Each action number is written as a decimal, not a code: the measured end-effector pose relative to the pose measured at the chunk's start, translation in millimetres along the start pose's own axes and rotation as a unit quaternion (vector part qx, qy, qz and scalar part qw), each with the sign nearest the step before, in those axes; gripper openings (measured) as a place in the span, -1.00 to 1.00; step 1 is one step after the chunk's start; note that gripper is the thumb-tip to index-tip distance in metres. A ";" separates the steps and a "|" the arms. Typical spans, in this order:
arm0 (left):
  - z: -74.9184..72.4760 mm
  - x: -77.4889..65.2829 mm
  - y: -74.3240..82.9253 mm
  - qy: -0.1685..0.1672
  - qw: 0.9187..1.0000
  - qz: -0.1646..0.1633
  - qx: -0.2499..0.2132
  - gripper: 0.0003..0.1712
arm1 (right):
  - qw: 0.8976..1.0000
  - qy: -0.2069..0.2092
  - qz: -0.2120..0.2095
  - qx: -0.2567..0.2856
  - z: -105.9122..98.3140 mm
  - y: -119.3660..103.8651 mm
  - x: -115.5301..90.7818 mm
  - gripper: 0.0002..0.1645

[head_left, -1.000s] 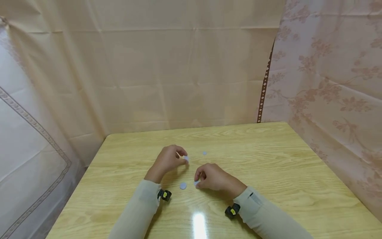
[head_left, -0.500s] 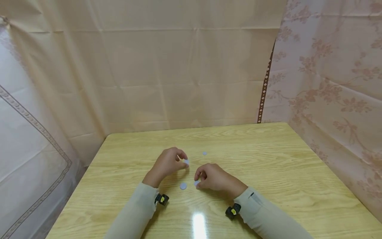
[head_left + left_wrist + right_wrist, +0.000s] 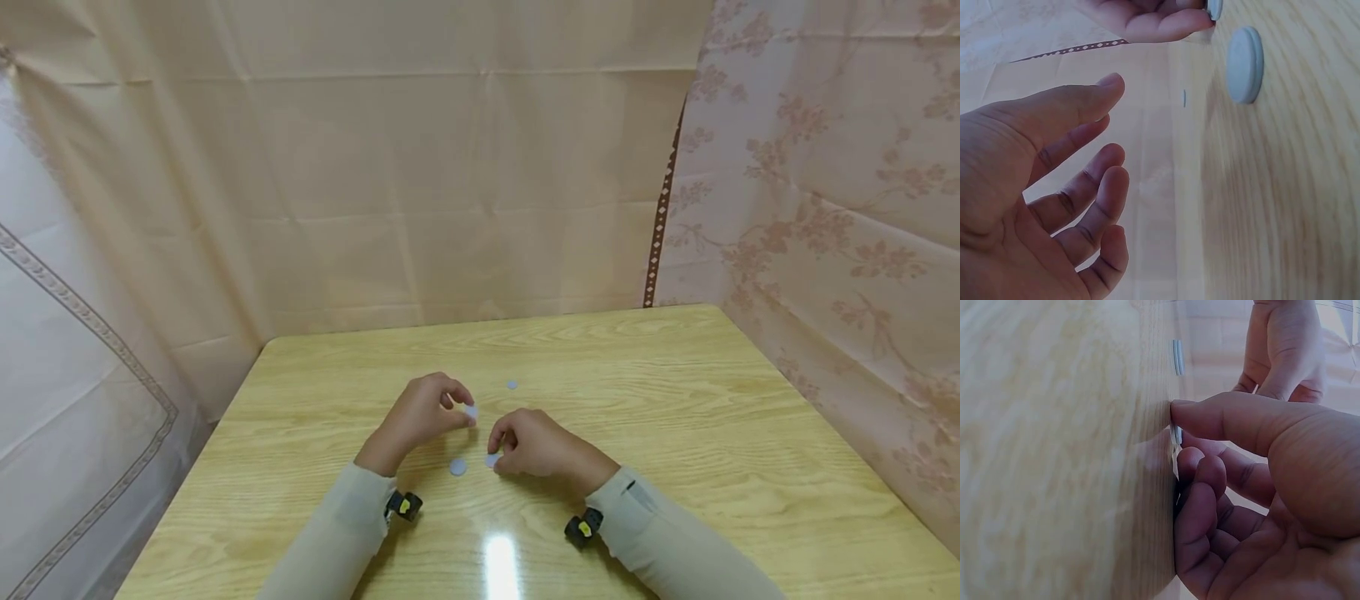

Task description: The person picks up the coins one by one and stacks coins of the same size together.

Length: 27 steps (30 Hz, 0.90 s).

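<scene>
**Wooden table, both grips occupied**

Surroundings: we list 1 beige cloth hanging beyond both grips; 1 flowered cloth to their right; 1 loose disc flat on the wood, just left of the right grip; 1 far disc, beyond both.

Grip: we record the left hand narrowed, pinching 1 pale disc by thumb and forefinger, contact hidden at the left wrist. The right hand pinches 1 near disc, low against the table.

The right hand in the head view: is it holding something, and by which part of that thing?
The right hand pinches a pale disc by opposite sides of its edge.
</scene>
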<state>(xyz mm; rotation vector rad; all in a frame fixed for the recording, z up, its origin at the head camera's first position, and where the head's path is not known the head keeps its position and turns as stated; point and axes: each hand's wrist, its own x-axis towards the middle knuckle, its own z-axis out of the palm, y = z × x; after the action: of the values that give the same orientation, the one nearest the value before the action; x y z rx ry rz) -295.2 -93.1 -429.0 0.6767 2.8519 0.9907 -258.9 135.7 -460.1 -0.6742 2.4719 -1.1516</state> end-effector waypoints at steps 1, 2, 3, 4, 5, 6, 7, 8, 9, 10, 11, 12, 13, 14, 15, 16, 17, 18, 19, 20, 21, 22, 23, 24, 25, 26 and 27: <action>-0.1 -0.9 -0.1 0.000 1.000 -0.001 -0.002 -0.83 | 1.000 0.000 0.000 0.000 0.1 -0.1 -0.1 -0.86; -0.1 -1.4 -0.6 0.000 1.000 -0.002 -0.004 -0.84 | 1.000 0.000 0.000 -0.001 0.1 -0.4 -0.2 -0.87; 0.0 -2.0 -1.1 -0.001 1.000 -0.002 -0.005 -0.84 | 1.000 0.001 0.001 -0.002 0.1 -0.4 -0.3 -0.87; 0.1 -2.5 -1.5 -0.002 1.000 -0.002 -0.007 -0.84 | 1.000 0.001 0.001 -0.003 0.2 -0.4 -0.3 -0.87; 0.4 -2.8 -1.9 -0.002 1.000 -0.001 -0.008 -0.84 | 1.000 0.001 0.001 -0.004 0.2 -0.4 -0.4 -0.87; 0.3 -3.4 -1.9 -0.003 1.000 0.001 -0.009 -0.84 | 1.000 0.002 0.002 -0.005 0.2 -0.4 -0.5 -0.87; 0.3 -3.6 -2.3 -0.004 1.000 0.003 -0.010 -0.84 | 1.000 0.002 0.002 -0.006 0.1 -0.4 -0.7 -0.87; 0.3 -3.9 -2.5 -0.005 1.000 0.005 -0.010 -0.84 | 1.000 0.002 0.003 -0.007 0.0 -0.5 -1.0 -0.87; 0.4 -4.2 -2.7 -0.006 1.000 0.008 -0.011 -0.84 | 1.000 0.002 0.003 -0.008 -0.1 -0.6 -1.2 -0.87; 0.5 -4.6 -2.9 -0.007 1.000 0.009 -0.011 -0.84 | 1.000 0.002 0.002 -0.007 -0.2 -0.8 -1.4 -0.87; 0.6 -4.8 -3.0 -0.008 1.000 0.011 -0.011 -0.84 | 1.000 0.002 0.003 -0.008 -0.2 -0.9 -1.6 -0.87; 0.6 -5.5 -3.0 -0.009 1.000 0.011 -0.013 -0.84 | 1.000 0.002 0.003 -0.007 -0.2 -1.2 -1.9 -0.86; 0.9 -5.8 -3.1 -0.010 1.000 0.010 -0.014 -0.84 | 1.000 0.002 0.002 -0.006 -0.2 -1.3 -2.0 -0.86; 1.2 -6.1 -3.1 -0.010 1.000 0.011 -0.016 -0.84 | 1.000 0.002 0.002 -0.006 -0.1 -1.5 -2.1 -0.86; 1.6 -6.3 -3.2 -0.011 1.000 0.011 -0.017 -0.84 | 1.000 0.002 0.001 -0.005 0.0 -1.7 -2.2 -0.86; 1.9 -6.6 -3.1 -0.012 1.000 0.011 -0.020 -0.84 | 1.000 0.002 0.001 -0.005 0.1 -1.7 -2.2 -0.87; 2.5 -6.7 -3.2 -0.013 1.000 0.011 -0.021 -0.84 | 1.000 0.002 0.002 -0.006 0.2 -1.8 -2.2 -0.87; 2.9 -7.1 -3.0 -0.015 1.000 0.011 -0.024 -0.84 | 1.000 0.002 0.001 -0.005 0.2 -2.0 -2.3 -0.87; 3.4 -7.4 -2.7 -0.017 0.999 0.012 -0.025 -0.83 | 1.000 0.003 0.001 -0.005 0.2 -1.9 -2.1 -0.87; 3.9 -7.7 -2.5 -0.019 0.999 0.014 -0.026 -0.83 | 1.000 0.003 0.001 -0.006 0.1 -1.9 -2.1 -0.87; 4.3 -8.1 -2.2 -0.020 0.999 0.015 -0.026 -0.83 | 1.000 0.003 0.001 -0.005 0.2 -1.9 -2.0 -0.86; 4.7 -8.5 -1.9 -0.022 0.999 0.016 -0.027 -0.83 | 1.000 0.003 0.000 -0.005 0.1 -2.1 -2.1 -0.86; 5.3 -8.8 -1.8 -0.023 0.999 0.018 -0.027 -0.83 | 1.000 0.002 0.000 -0.004 0.2 -2.1 -2.0 -0.86; 5.7 -9.4 -1.6 -0.024 0.999 0.020 -0.026 -0.83 | 1.000 0.003 -0.001 -0.004 0.1 -2.2 -2.0 -0.86; 6.3 -9.7 -1.8 -0.026 0.999 0.022 -0.025 -0.83 | 1.000 0.003 -0.001 -0.003 0.1 -2.1 -1.9 -0.86; 6.7 -10.1 -1.8 -0.028 0.999 0.022 -0.025 -0.83 | 1.000 0.003 -0.001 -0.003 0.0 -2.1 -1.9 -0.86; 7.0 -10.6 -1.8 -0.031 0.999 0.023 -0.025 -0.83 | 1.000 0.003 -0.001 -0.003 0.1 -2.0 -1.7 -0.86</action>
<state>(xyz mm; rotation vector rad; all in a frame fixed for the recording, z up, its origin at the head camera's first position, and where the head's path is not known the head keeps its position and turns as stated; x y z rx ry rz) -285.1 -94.7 -436.7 0.7581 2.7616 1.0237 -256.9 135.4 -458.4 -0.6758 2.4821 -1.1491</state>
